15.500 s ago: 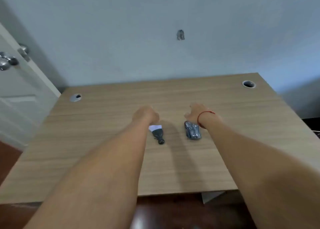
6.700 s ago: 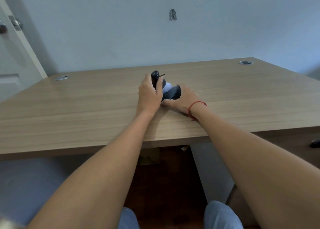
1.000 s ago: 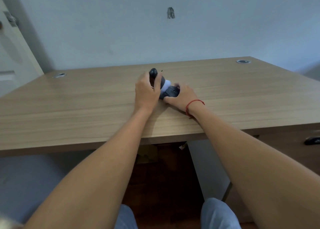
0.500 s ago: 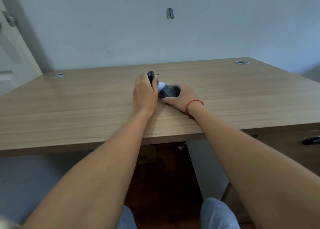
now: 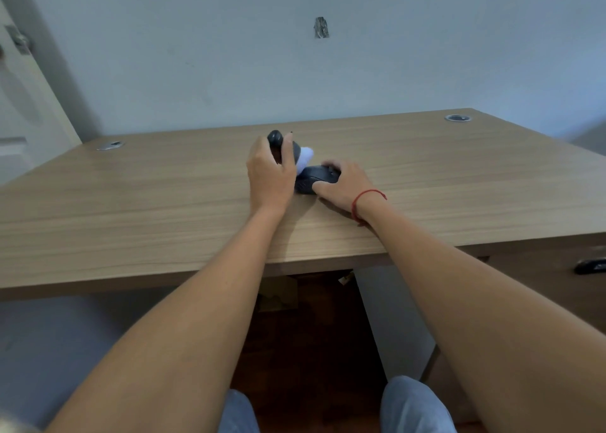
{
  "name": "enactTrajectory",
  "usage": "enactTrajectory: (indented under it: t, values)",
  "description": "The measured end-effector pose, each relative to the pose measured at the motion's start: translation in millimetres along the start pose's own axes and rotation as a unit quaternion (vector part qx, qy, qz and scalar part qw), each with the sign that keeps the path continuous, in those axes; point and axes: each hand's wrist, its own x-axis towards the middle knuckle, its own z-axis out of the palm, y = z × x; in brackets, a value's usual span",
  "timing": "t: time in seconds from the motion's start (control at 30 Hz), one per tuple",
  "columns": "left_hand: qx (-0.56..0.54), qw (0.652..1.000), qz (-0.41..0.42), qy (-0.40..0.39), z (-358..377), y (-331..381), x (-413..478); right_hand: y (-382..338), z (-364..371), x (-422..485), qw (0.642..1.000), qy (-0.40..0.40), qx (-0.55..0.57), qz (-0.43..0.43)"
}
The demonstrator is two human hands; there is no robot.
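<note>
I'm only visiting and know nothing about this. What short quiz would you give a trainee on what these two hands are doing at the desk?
1. True or false: the left hand grips a brush with a dark handle and white bristles.
2. Pick one: the right hand holds the mouse
A) lifted high in the air
B) down on the desk
C) on the person's lap
3. Fill in the blank: the right wrist wears a red ___.

Key: 1 true; 2 B; 3 string.
</note>
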Motion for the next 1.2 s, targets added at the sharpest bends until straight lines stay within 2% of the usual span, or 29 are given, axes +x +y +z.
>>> enactTrajectory:
  t: [0.1,0.27,0.53,0.67,0.87,1.03,1.2]
  values:
    - [0.014,1.000,0.005,-0.023,0.2,0.7,-1.3,0.6,0.9,2.5,1.000,-0.005,-0.001,0.002]
    - [0.085,0.996,-0.039,-0.005,0.0,-9.0,0.9,4.5,1.3,3.6,1.000,0.001,-0.004,0.003]
    - [0.074,0.997,-0.025,0.004,0.2,-7.4,0.6,-1.5,-6.8,-4.1,0.992,0.097,0.051,0.068]
    - [0.122,0.991,-0.040,-0.025,1.8,-10.7,0.9,-0.9,-4.9,-5.6,0.993,0.087,0.010,0.076]
    - [0.116,0.993,-0.002,-0.021,2.7,-5.2,-1.0,-2.9,-7.6,-5.4,0.991,0.107,0.010,0.083]
    - [-0.003,1.000,0.004,-0.030,0.7,-3.3,0.6,-3.2,-2.7,-9.1,0.994,0.070,-0.040,0.076]
    - [0.008,0.998,-0.009,-0.059,2.4,-5.9,-0.3,-3.3,-5.5,-9.4,0.997,0.034,-0.053,0.043]
